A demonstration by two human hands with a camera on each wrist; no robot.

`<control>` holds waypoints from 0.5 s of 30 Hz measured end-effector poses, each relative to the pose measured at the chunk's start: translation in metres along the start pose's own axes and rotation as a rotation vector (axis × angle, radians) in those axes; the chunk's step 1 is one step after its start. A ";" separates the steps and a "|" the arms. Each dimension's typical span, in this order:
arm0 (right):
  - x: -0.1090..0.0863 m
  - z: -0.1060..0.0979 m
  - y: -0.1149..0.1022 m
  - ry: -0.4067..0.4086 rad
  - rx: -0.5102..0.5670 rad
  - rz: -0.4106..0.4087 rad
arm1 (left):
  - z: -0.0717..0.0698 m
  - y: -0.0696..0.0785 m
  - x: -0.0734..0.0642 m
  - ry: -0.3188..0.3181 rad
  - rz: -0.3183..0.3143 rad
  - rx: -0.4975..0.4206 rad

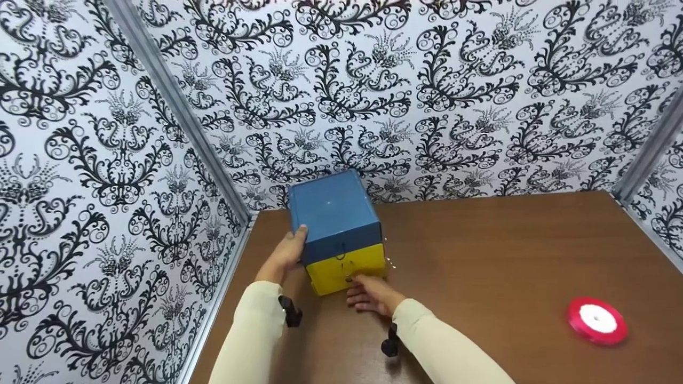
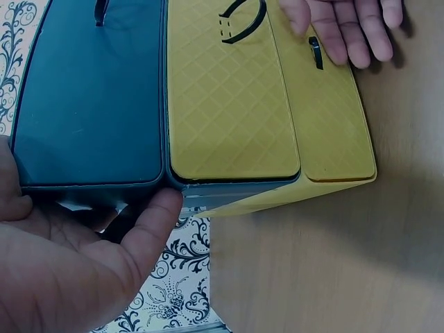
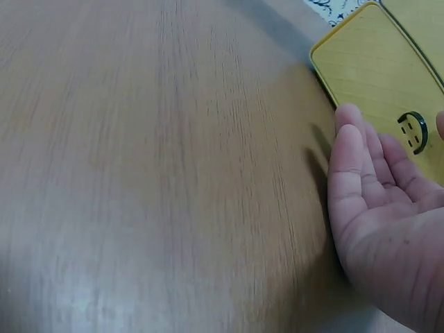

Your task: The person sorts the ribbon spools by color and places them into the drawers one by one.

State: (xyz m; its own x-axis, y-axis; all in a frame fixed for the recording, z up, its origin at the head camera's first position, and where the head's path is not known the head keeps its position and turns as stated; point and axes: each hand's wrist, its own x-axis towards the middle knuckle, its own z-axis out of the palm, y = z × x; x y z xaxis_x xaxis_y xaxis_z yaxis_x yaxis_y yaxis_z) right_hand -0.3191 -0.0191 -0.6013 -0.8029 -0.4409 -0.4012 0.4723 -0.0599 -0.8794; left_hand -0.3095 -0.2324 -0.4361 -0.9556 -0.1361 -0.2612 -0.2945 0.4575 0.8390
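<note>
A drawer box (image 1: 333,205) with a blue top, a blue upper front and yellow lower fronts stands at the back left of the table. My left hand (image 1: 288,249) grips its left front edge, thumb over the top and fingers along the side. In the left wrist view, the fingers (image 2: 149,225) reach along the side below the blue front. My right hand (image 1: 373,294) is at the lowest yellow drawer front (image 2: 333,118), its fingers loosely extended beside the black pull loop (image 3: 415,132). Another black loop (image 2: 246,24) sits on the middle yellow front.
A red ribbon spool (image 1: 596,321) with a white centre lies on the right of the brown wooden table (image 1: 480,256). Black-and-white patterned walls (image 1: 453,96) stand behind and to the left, the back one close behind the box.
</note>
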 end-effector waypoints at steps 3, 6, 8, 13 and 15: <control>-0.001 0.002 0.002 0.018 -0.008 0.011 | 0.002 -0.001 0.000 0.011 -0.001 -0.006; -0.001 0.004 0.002 0.023 -0.004 0.026 | 0.003 -0.003 0.001 0.014 0.001 -0.028; 0.000 0.005 0.002 0.014 0.003 0.039 | 0.003 -0.004 0.002 0.011 0.004 -0.042; 0.001 0.008 -0.001 -0.011 0.003 0.049 | 0.002 -0.003 0.003 0.004 0.011 -0.026; 0.001 0.008 -0.002 -0.008 0.000 0.051 | 0.002 -0.002 0.003 0.000 0.010 -0.020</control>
State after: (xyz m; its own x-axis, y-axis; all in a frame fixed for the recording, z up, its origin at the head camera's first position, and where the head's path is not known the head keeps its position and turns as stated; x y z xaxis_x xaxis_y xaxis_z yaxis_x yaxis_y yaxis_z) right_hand -0.3176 -0.0267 -0.5981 -0.7751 -0.4505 -0.4430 0.5121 -0.0372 -0.8581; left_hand -0.3116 -0.2323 -0.4392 -0.9586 -0.1318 -0.2522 -0.2846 0.4411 0.8511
